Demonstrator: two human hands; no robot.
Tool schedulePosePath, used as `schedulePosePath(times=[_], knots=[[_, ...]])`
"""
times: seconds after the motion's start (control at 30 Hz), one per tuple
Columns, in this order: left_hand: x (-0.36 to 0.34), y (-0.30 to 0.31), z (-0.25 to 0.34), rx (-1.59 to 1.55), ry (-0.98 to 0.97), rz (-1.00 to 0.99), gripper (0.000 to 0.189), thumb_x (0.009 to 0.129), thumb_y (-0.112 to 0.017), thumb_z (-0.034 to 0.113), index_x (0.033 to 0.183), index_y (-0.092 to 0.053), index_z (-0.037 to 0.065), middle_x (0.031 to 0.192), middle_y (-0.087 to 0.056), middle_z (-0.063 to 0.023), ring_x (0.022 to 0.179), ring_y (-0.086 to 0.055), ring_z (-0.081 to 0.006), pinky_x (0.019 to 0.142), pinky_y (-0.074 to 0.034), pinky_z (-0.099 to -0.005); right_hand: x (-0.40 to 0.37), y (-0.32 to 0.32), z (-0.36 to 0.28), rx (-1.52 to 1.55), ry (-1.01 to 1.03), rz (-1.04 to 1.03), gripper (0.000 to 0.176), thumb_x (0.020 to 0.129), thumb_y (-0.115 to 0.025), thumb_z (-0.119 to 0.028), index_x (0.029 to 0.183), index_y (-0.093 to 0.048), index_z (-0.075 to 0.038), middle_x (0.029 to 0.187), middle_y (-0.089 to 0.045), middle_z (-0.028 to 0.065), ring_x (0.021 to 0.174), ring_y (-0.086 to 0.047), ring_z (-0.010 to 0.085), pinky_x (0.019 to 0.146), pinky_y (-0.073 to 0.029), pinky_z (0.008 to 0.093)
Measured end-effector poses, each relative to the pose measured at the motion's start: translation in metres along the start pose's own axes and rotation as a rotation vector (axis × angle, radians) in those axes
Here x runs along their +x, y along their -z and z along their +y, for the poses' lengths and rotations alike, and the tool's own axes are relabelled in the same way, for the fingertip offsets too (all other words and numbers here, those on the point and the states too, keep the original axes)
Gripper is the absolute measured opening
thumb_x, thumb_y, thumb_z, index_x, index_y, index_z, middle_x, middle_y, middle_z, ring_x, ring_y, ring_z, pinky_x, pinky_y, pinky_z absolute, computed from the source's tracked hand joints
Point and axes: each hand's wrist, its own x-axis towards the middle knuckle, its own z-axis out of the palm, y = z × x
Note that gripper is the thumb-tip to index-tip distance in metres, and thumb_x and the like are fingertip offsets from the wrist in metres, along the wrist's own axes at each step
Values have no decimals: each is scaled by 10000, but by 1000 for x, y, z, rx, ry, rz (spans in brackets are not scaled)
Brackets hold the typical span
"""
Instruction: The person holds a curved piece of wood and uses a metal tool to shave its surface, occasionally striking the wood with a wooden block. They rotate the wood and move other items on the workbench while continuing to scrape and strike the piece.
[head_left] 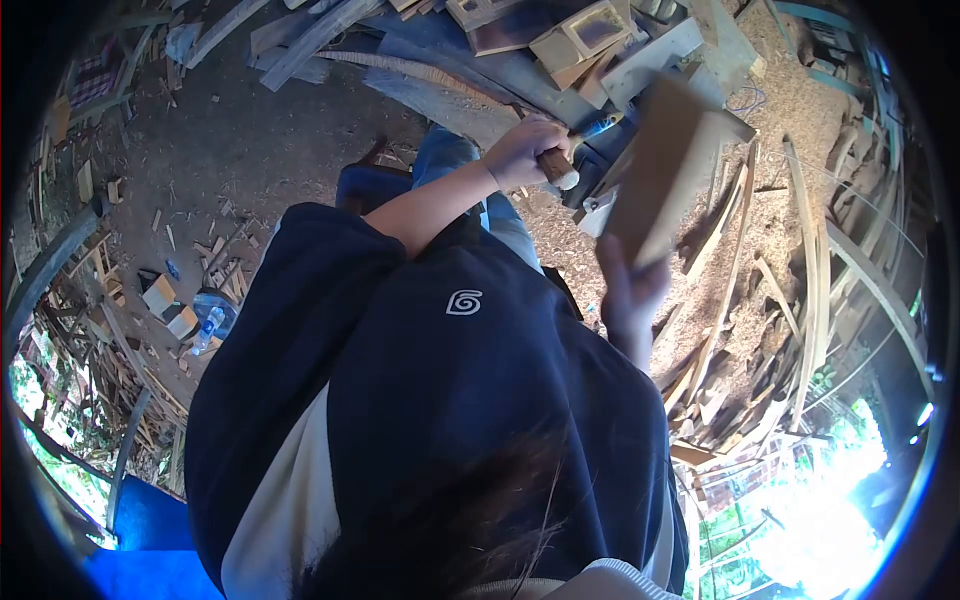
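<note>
In the head view my left hand (526,153) is closed around a brown wooden handle (556,168) with a pale rounded end. Just beyond those fingers lies a tool with a blue and yellow handle (600,126). To the right, my right hand (634,285) grips the lower end of a long, flat wooden block (665,165). The block is raised, tilted and blurred by motion, and it hides part of the dark work surface behind it. The far end of what my left hand holds cannot be made out.
Wooden pieces with rectangular openings (592,32) lie at the top among boards. Long wood strips (805,260) and shavings cover the right side. Scraps and a clear plastic bottle (209,328) are on the ground at left. A blue item (150,515) stands at the lower left.
</note>
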Motion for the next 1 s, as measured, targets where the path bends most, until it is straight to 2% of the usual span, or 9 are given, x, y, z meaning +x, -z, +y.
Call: schedulePosePath(times=[0.1,0.13,0.2,0.33,0.47,0.53,0.6,0.7,1.0], knots=[[-5,-2,-1,35,12,23,284,671,-811,143,872,-609,150,861,-645,-16,850,-624,-278,836,-429,-379,-8,-4,1,494,139,-14,233,928,-547,-77,1091,-584,85,1020,-667,138,892,-645,233,800,-506,298],[-5,-3,-1,50,22,34,293,666,-813,149,891,-625,147,871,-646,-19,851,-624,-280,836,-428,-380,-21,-54,40,-174,26,317,290,917,-605,-157,1122,-570,46,845,-681,153,761,-679,260,686,-524,352],[-12,-8,-3,28,-18,54,308,662,-814,154,912,-635,143,871,-647,-21,846,-621,-282,835,-427,-383,-23,-38,45,-254,-296,-279,370,903,-648,-215,1178,-545,10,712,-671,183,672,-703,311,600,-531,416],[-19,-15,-4,21,-39,95,358,591,-805,169,854,-564,138,816,-624,-37,846,-623,-286,826,-426,-385,-30,-21,37,-310,-174,-308,406,905,-662,-204,1226,-517,-2,653,-657,202,651,-717,328,571,-546,445],[-22,-10,-4,53,0,44,359,563,-791,128,838,-560,145,796,-610,-28,810,-608,-285,812,-422,-388,-46,-14,20,446,8,22,287,922,-645,-82,1162,-582,62,1051,-665,192,984,-640,199,845,-505,312],[-22,-8,-3,39,22,46,355,561,-785,117,841,-568,141,796,-611,-39,814,-607,-292,815,-426,-388,-50,-26,48,130,261,-75,323,901,-592,-7,1220,-552,29,1121,-640,255,979,-669,276,852,-516,319],[-24,-9,-1,4,74,38,278,673,-779,123,822,-545,117,829,-601,-64,782,-595,-296,774,-452,-390,-29,-41,43,-428,-434,-429,370,907,-672,-181,1166,-550,54,779,-663,117,652,-633,177,589,-485,322],[-30,-9,-17,-1,5,31,322,646,-803,147,829,-542,103,834,-578,-77,778,-578,-313,753,-454,-400,-42,-35,48,-331,-216,-341,339,874,-692,-170,1119,-521,-8,577,-616,148,564,-667,364,526,-513,422],[-29,1,-3,105,-25,118,267,658,-731,85,798,-506,121,775,-556,-48,770,-578,-273,765,-452,-367,-37,14,4,201,83,100,437,874,-683,-62,1239,-490,83,1058,-659,188,959,-670,234,877,-535,363]])
